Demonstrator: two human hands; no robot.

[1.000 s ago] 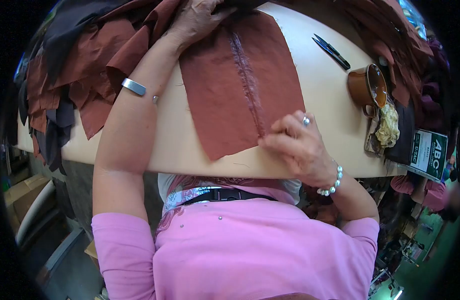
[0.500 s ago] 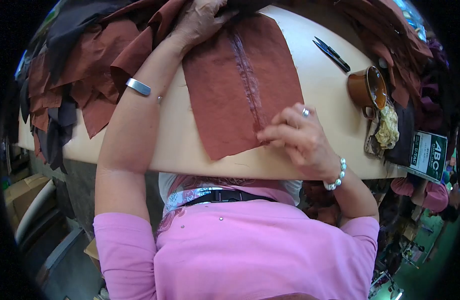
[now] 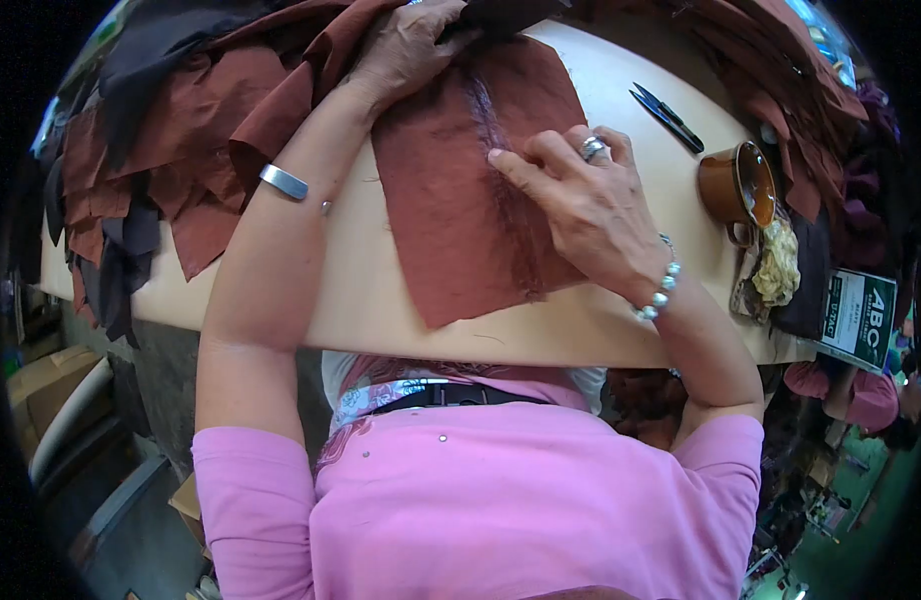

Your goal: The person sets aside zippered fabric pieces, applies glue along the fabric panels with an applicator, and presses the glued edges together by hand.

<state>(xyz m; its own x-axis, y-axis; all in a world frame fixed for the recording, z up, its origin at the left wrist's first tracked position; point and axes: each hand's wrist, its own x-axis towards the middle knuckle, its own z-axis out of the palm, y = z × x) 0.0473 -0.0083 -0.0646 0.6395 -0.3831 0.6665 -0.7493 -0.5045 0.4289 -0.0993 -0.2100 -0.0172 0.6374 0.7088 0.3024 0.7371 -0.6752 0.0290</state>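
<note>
A rust-brown fabric piece lies flat in front of me, with a wet, glossy, whitish streak running along its length. My right hand rests over the piece, its index finger stretched out and touching the streak; the other fingers are bent and hold nothing visible. At the far edge of the piece, my left hand has its thumb and fingers around the edge of a dark fabric piece. Its fingertips are partly hidden.
Black thread snips lie right of the fabric. A brown mug with pale residue inside stands beside a crumpled yellowish cloth. Rust and dark fabric piles cover the left side. A green-and-white ABC box sits at the right edge.
My right hand has moved up and away from me along the glossy streak, from the near end to about its middle. My left hand stays almost in place.
</note>
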